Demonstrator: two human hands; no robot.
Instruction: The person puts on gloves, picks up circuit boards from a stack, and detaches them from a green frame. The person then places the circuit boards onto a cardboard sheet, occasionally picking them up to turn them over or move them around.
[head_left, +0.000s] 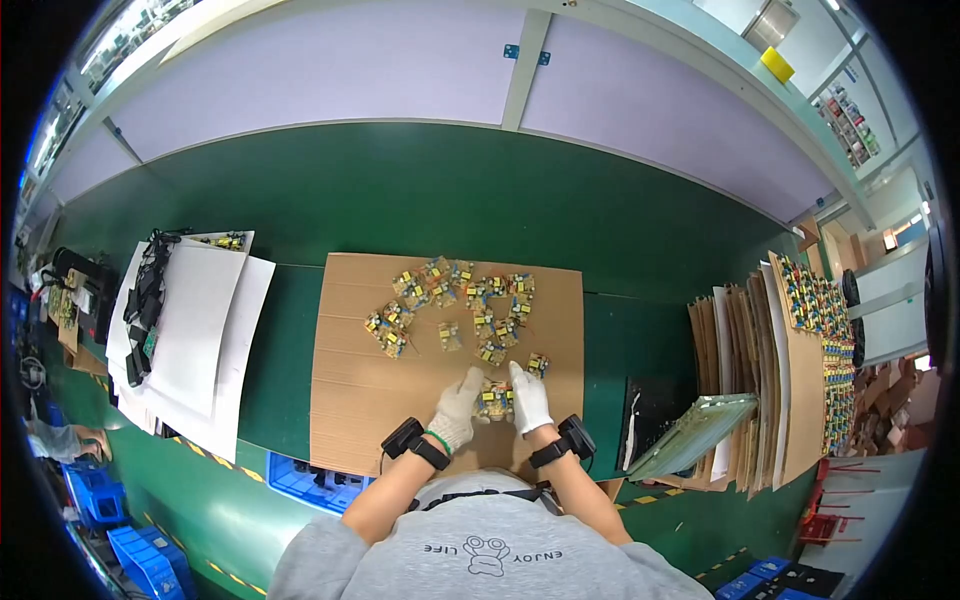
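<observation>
Our left hand [456,408] and right hand [530,400] are flanking small circuit boards [495,401] toward the cardboard sheet [355,400]'s near edge, which our grey shirt [420,545] is partly hiding; we cannot tell whether fingers are pinching. Bare cardboard is stretching leftward.

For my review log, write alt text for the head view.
A person's gloved left hand and gloved right hand flank a small cluster of circuit boards on a cardboard sheet. More boards lie beyond, and white sheets sit to the left on the green table.
</observation>
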